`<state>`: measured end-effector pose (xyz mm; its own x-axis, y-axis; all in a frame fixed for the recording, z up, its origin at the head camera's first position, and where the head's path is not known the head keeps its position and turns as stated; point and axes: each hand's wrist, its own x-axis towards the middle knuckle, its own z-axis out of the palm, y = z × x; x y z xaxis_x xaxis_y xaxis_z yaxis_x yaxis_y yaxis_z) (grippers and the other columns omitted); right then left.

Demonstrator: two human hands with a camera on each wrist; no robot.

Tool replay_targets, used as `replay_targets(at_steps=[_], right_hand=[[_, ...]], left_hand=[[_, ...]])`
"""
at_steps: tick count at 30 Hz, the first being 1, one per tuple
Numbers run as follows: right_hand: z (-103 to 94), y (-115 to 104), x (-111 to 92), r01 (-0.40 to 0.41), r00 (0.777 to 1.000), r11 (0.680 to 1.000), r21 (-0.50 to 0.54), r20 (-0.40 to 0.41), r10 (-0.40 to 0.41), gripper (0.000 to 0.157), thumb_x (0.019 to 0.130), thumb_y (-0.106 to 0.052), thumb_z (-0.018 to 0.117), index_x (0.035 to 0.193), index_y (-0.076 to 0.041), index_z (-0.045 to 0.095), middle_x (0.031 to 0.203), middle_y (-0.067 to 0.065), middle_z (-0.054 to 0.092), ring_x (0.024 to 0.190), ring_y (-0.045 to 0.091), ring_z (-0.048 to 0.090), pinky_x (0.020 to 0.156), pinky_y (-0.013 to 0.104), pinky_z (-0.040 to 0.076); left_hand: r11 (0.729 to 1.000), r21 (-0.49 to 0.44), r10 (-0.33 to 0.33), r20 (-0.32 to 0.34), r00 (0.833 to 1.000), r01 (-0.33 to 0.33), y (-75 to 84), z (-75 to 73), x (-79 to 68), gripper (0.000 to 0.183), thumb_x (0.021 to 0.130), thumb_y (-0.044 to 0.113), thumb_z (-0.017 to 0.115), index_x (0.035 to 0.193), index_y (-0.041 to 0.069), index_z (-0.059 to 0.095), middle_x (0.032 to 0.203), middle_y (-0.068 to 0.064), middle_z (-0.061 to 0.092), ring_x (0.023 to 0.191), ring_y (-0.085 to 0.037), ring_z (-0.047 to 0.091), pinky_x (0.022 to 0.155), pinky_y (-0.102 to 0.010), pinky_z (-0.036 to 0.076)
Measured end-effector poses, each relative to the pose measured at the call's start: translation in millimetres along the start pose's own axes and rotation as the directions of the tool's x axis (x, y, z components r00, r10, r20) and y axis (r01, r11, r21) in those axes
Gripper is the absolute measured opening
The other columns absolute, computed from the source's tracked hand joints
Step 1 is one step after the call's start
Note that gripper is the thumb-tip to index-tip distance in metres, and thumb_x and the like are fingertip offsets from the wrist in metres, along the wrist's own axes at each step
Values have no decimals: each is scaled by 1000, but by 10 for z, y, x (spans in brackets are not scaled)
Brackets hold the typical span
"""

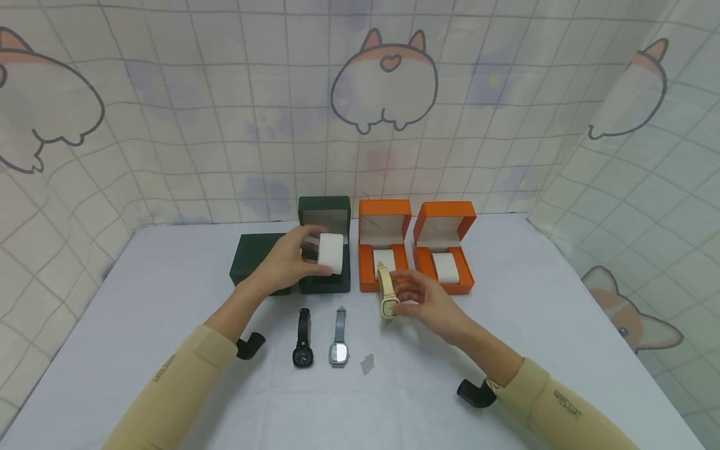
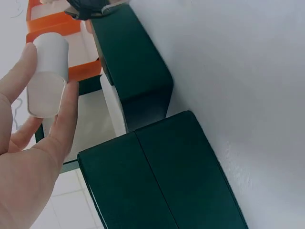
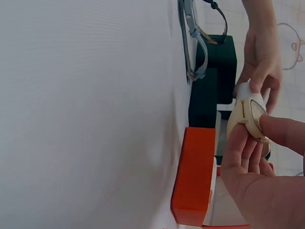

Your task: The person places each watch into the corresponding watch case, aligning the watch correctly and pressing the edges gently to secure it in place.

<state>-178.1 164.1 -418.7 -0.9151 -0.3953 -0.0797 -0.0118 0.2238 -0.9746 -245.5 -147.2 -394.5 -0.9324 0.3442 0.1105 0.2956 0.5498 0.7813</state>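
You have something in both hands: your left hand (image 1: 289, 259) pinches a white cushion (image 1: 332, 253) between thumb and fingers, raised over the open green box (image 1: 324, 285), and your right hand (image 1: 430, 306) grips a cream watch (image 1: 389, 307) with bent fingers, the thumb against its case. The watch's dial end is toward you and its strap overlaps the front of the left orange box (image 1: 365, 272) in the head view. On the desk (image 1: 394, 412) nearer you, a black watch (image 1: 303, 356) lies beside a silver watch (image 1: 339, 354) with a grey-blue strap, and a small grey patch (image 1: 367, 364) is just to their right. Your left hand and wrist block part of the closed green box (image 1: 253, 253) at the row's left end. Hand and cushion hide much of the open green box's inside, so you cannot tell what else it holds. Both orange boxes have raised lids; the left one contains a white pillow (image 1: 384, 257), and the right orange box (image 1: 464, 272) contains a second pillow (image 1: 446, 269).
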Motion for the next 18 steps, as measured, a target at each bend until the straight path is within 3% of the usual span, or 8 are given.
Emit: replay_targets(at_steps=[6, 18], right_hand=[[4, -27, 42, -14, 1000, 999, 39, -11, 14, 61, 94, 1, 72, 149, -4, 46, 121, 18, 62, 108, 29, 60, 89, 26, 56], [-4, -73, 115, 2, 1000, 996, 88, -1, -2, 62, 95, 0, 71, 151, -5, 45, 122, 17, 61, 108, 28, 59, 91, 26, 55]], left_hand=[[1000, 1, 8, -5, 1000, -8, 23, 24, -58, 83, 79, 21, 92, 150, 15, 48, 141, -11, 53, 118, -34, 61, 87, -44, 59], [998, -56, 19, 6, 1000, -19, 123, 92, -150, 81, 82, 23, 90, 151, 14, 49, 144, -11, 52, 114, -32, 61, 86, -43, 58]])
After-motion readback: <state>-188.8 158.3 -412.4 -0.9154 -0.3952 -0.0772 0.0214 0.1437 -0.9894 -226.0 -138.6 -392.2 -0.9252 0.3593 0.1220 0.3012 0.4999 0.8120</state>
